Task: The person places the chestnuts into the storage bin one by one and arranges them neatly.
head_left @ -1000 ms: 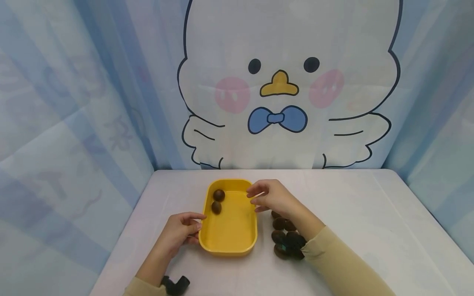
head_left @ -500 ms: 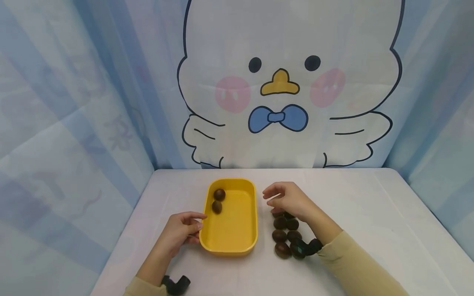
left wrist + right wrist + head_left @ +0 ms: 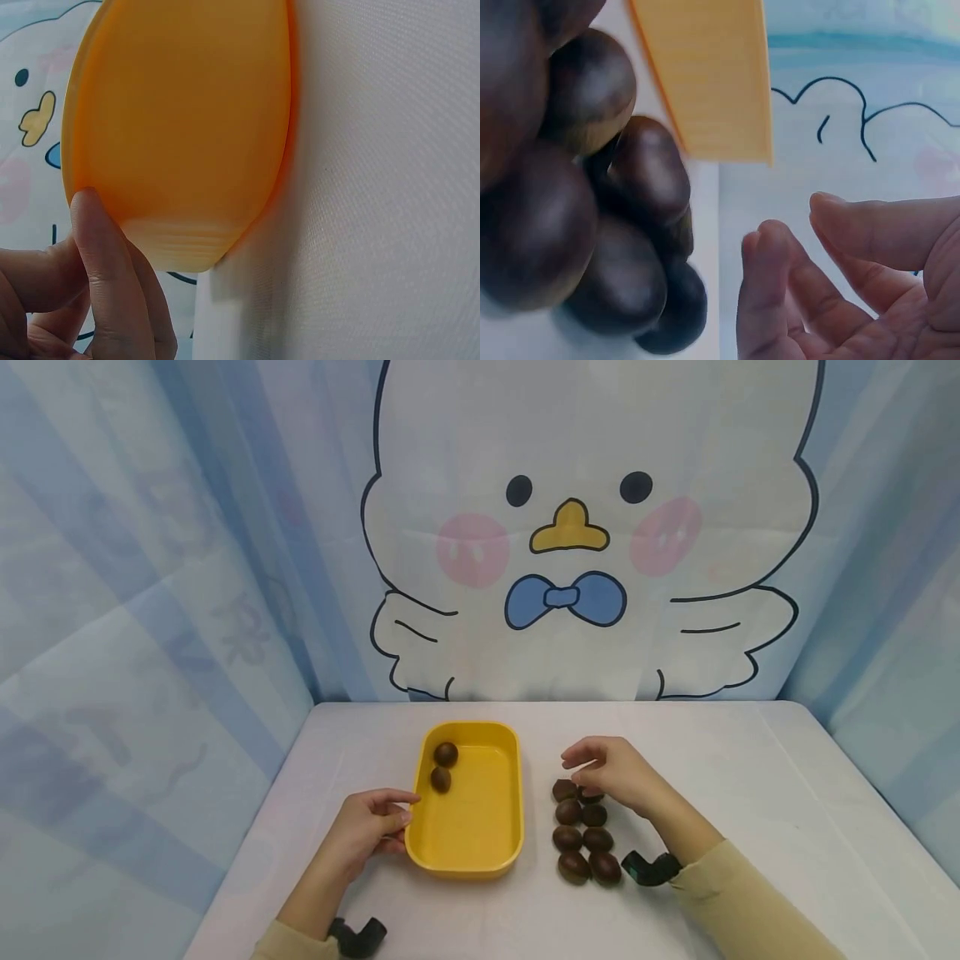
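Left hand (image 3: 363, 828) touches yellow tray (image 3: 467, 839) holding two chestnuts (image 3: 446, 754); right hand (image 3: 618, 775) hovers by chestnut rows (image 3: 567, 838); both grips apart.

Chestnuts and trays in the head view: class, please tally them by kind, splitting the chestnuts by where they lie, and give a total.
Chestnuts in the yellow tray: 2
Chestnuts on the table: 8
Yellow tray: 1
Total: 11
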{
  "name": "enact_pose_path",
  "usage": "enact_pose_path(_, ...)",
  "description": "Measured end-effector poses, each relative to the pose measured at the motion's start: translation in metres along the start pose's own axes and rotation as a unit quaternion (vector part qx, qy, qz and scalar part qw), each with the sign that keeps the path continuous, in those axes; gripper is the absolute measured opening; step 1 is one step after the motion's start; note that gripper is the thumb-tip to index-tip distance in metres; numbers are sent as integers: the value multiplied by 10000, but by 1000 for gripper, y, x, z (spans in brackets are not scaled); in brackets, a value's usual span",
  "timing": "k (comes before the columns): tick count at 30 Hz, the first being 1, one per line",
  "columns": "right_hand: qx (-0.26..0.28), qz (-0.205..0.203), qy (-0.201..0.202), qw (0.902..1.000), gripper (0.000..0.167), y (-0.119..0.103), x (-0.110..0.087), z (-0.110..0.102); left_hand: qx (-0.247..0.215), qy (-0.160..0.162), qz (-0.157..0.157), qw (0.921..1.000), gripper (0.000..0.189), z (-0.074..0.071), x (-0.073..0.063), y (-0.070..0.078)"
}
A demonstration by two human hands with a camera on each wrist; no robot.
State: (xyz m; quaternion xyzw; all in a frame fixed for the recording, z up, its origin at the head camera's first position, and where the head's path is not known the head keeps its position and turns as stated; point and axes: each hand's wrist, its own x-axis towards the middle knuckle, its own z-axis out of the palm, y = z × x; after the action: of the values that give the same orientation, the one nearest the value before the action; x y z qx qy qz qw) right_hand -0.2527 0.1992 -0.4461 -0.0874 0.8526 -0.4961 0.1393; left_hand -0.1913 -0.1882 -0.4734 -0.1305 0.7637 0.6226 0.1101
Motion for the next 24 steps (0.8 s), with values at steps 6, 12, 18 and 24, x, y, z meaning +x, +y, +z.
enact_pose_path(6,-213,-39,128,9997,37,14,-4,-10,9,2,17,10000,28,0,0,0)
enact_pose_path(12,-343,70,194,9992,37,25,-9,-16,21,13,31,10000,28,0,0,0)
enact_pose_path(18,-342,160,202,9991,39,37,-11,-18,51,55,-4,10000,28,1,1,-1)
enact_pose_path(24,-249,118,135,9995,41,46,-9,-17,118,98,-22,9999,29,1,2,-2)
